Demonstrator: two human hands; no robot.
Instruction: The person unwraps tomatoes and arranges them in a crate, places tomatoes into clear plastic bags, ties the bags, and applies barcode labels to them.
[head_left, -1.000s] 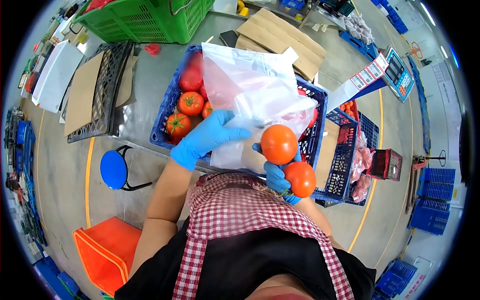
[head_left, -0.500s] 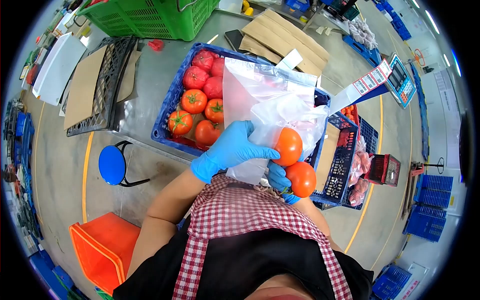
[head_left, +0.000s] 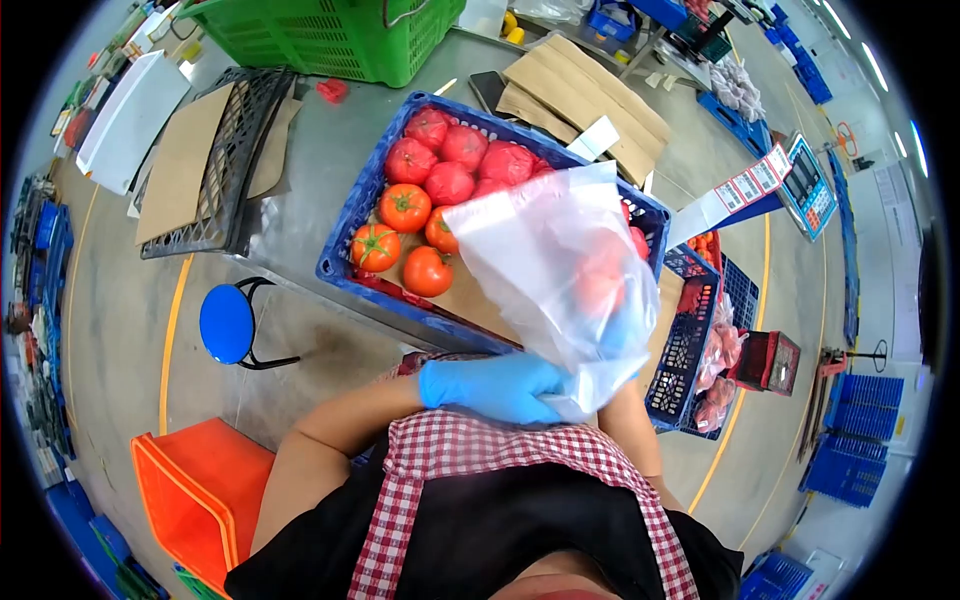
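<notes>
A clear plastic bag [head_left: 520, 230] hangs over the right part of a blue crate [head_left: 345, 225]. My left hand [head_left: 495, 388], in a blue glove, is closed on the bag's lower edge near my apron. My right hand [head_left: 625, 330], gloved too, shows blurred through the plastic, inside or behind the bag. Against it are red tomatoes [head_left: 598, 280], also seen through the film; their exact number is hard to make out. Bare tomatoes [head_left: 427, 271] with green stems lie at the crate's left, below several tomatoes in red wrapping [head_left: 448, 183].
A green basket [head_left: 320, 40] stands behind the crate, with flat cardboard [head_left: 590, 95] to its right. At right are a scale display [head_left: 808, 188] with a label strip [head_left: 745, 190] and another blue crate [head_left: 685, 345]. A blue stool [head_left: 226, 324] and orange bin [head_left: 205, 490] stand left.
The two tomatoes, bare in my right hand before, now show behind the bag's film, higher up. My left hand has moved down and right along the bag. More wrapped tomatoes are uncovered.
</notes>
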